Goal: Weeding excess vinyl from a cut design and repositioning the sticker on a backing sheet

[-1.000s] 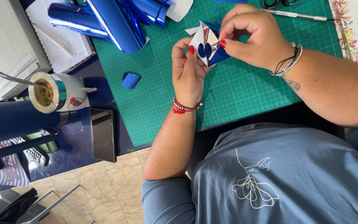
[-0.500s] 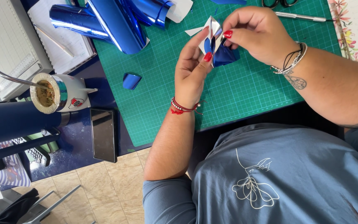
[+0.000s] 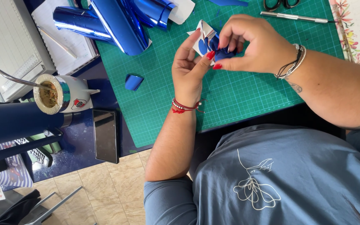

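Observation:
Both hands meet over a green cutting mat [image 3: 246, 96]. My left hand [image 3: 190, 68] holds a small white-backed sheet of blue vinyl cut-outs [image 3: 205, 35] from below, thumb and fingers around it. My right hand [image 3: 251, 46] pinches a crumpled strip of blue vinyl [image 3: 223, 53] that peels off that sheet. Much of the sheet is hidden behind my fingers.
Rolls of shiny blue vinyl [image 3: 117, 21] lie at the mat's top left, a small blue scrap [image 3: 133, 82] below them. Scissors [image 3: 279, 4] and a silver craft knife [image 3: 294, 17] rest along the top. A cup with a metal straw [image 3: 57, 93], a phone [image 3: 106, 135] and a notepad [image 3: 63, 37] sit left.
My right hand has pulled the blue strip further off the sheet and bunched it up. My left hand has turned the sheet and closed around it more.

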